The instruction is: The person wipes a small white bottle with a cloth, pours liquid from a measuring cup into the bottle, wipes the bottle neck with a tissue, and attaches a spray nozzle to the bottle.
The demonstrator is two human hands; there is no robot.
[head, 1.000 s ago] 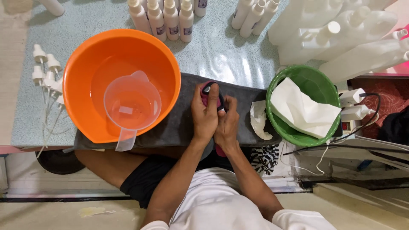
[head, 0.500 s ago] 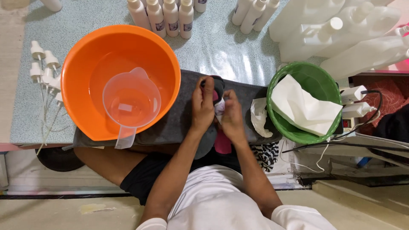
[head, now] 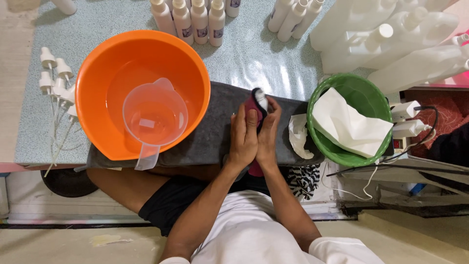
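Both hands — left hand (head: 243,139), right hand (head: 267,134) — fingers wrapped around dark magenta bottle (head: 255,105), held over grey cloth (head: 210,132) on desk, right of orange basin (head: 141,93) — left of green bowl (head: 364,88).

speckled table (head: 254,54) bears orange basin (head: 112,54), grey towel (head: 215,127), bottles (head: 193,19)

Glossy plastic orange basin (head: 97,73), clear plastic jug (head: 155,117), matt grey cloth (head: 215,132).
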